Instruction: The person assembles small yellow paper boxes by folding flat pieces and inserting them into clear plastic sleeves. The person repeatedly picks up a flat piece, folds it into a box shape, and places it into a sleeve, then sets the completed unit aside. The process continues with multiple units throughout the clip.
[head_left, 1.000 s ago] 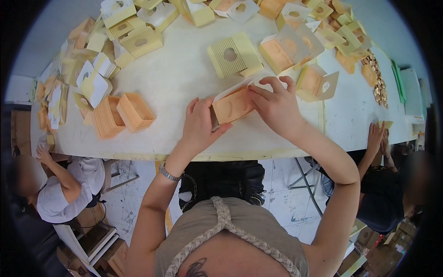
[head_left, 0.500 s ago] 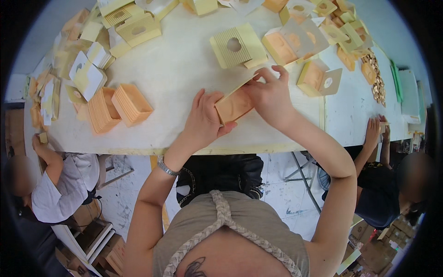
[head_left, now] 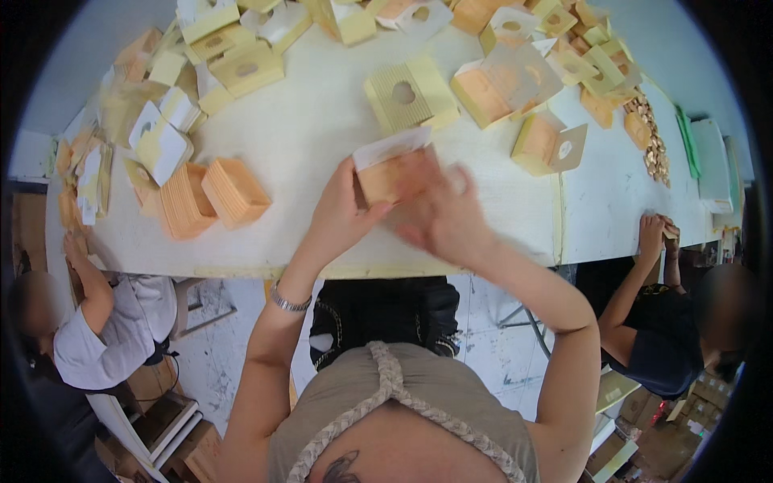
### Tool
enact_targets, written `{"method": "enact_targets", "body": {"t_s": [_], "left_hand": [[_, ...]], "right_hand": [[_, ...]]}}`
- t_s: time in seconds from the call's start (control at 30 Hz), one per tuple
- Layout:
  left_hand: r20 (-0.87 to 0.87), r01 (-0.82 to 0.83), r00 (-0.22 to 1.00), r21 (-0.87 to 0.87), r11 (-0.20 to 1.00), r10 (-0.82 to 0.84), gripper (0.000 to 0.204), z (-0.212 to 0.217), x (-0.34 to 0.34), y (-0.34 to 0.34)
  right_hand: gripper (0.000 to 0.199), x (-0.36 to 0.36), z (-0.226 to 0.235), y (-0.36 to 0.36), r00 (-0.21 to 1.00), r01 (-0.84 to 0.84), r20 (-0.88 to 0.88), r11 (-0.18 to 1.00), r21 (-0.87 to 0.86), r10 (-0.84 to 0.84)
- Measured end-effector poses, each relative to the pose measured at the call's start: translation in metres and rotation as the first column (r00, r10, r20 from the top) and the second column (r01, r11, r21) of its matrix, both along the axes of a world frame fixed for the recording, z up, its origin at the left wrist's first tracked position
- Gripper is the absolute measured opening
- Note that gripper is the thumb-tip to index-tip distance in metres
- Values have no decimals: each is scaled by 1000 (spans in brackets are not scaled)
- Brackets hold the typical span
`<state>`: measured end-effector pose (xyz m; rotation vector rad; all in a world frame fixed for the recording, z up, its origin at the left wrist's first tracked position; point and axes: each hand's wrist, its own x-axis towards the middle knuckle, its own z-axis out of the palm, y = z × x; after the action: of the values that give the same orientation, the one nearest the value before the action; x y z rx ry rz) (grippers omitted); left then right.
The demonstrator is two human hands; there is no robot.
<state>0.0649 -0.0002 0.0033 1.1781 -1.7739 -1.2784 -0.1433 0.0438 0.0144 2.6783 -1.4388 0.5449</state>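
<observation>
My left hand [head_left: 346, 208] grips the left side of a small open paper box [head_left: 377, 183], its thumb along the near edge. An orange tray lines the box, and its pale lid [head_left: 394, 148] stands raised on the far side. At the box's right side is my right hand [head_left: 452, 216], smeared by motion; whether its fingers hold anything does not show. Just beyond lies a yellow ribbed box [head_left: 388, 90] with a hole in its top. Further right stand an open box with an orange lining [head_left: 493, 88] and a smaller open box [head_left: 535, 145].
Two stacks of orange trays [head_left: 187, 201] stand at the left. Yellow and white boxes [head_left: 241, 68] crowd the far side of the table [head_left: 298, 145]. A pile of small gold-brown pieces [head_left: 656, 153] lies at the right. One person sits on each side, hands at the table.
The box has turned and its lid now stands more upright on the far side. My right hand has moved down and nearer, off the lid's corner. The view has shifted slightly.
</observation>
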Motion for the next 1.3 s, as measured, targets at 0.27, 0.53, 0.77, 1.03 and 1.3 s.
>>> {"method": "enact_targets", "body": {"t_s": [0.27,0.53,0.77,1.03,1.3], "left_hand": [[65,-143,987,-104,984,150,56,-14,42,-9],[-96,-451,892,-183,873,441,73,-16,23,-21],[162,-192,944,-436,879,286,76,2,-24,-66],[372,12,822,-767,641,430,60,55,-98,-249],[637,14,659,-542,840,400,59,75,-147,-231]], "right_hand": [[43,52,-30,-43,966,-216,107,964,-154,233],[40,70,-27,-129,954,297,109,914,-277,-278],[41,-39,-20,-115,791,606,92,756,-249,-604],[43,-47,20,-79,719,695,59,718,-32,-693],[36,-144,80,-129,764,644,150,756,-120,-627]]}}
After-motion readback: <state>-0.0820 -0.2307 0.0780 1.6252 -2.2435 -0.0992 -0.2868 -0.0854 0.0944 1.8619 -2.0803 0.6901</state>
